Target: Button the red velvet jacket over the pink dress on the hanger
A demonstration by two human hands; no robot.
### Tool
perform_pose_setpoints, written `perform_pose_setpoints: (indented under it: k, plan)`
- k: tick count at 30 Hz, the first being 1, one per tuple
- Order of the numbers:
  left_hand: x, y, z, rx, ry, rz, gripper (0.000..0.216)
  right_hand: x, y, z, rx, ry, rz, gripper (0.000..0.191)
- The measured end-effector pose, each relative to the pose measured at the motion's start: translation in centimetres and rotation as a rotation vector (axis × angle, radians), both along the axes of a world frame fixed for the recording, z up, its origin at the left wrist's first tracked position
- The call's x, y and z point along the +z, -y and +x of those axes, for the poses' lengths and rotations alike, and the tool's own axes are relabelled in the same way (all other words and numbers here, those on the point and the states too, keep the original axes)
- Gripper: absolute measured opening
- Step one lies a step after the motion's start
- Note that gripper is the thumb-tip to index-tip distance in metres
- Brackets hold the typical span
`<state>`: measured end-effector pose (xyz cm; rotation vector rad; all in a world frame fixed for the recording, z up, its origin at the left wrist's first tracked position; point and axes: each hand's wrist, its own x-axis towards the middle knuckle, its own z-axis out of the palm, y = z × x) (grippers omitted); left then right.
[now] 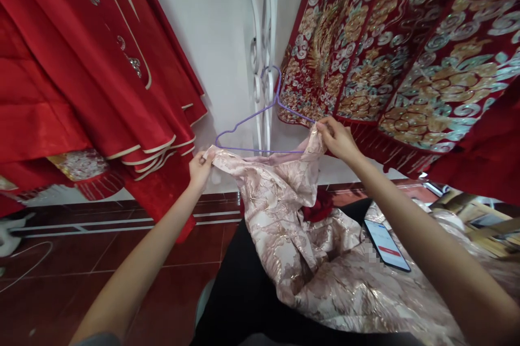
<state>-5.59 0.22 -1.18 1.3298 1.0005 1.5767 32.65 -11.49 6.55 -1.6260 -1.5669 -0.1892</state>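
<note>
A pale pink brocade dress with a shiny pattern hangs between my hands and spreads down over my lap to the right. My left hand pinches one upper corner of it, and my right hand pinches the opposite upper corner. Just behind the top edge is a thin purple hanger; its right end meets the cloth at my right fingers, while its left end shows near the left corner. Whether the hanger's ends sit inside the dress I cannot tell. A phone with a lit screen lies on the fabric by my right forearm.
Red garments hang at the left, and a red embroidered garment with fringe hangs at the right. White scrolled metalwork stands against the wall between them. Dark red floor tiles lie below; papers or boxes are at the right.
</note>
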Motion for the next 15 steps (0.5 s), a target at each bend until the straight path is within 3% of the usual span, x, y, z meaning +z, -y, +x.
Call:
perform_pose_setpoints:
  k: [5,15]
  plan:
    - [-1.8,-1.0,-0.9,0.019,0.091,-0.162,0.030,0.5,-0.3,0.2,0.022,-0.003,-0.044,0.030]
    - [-0.2,-0.9,-0.2,-0.069,0.091,-0.128,0.041,0.1,-0.8,1.1,0.057,-0.032,-0.042,0.033]
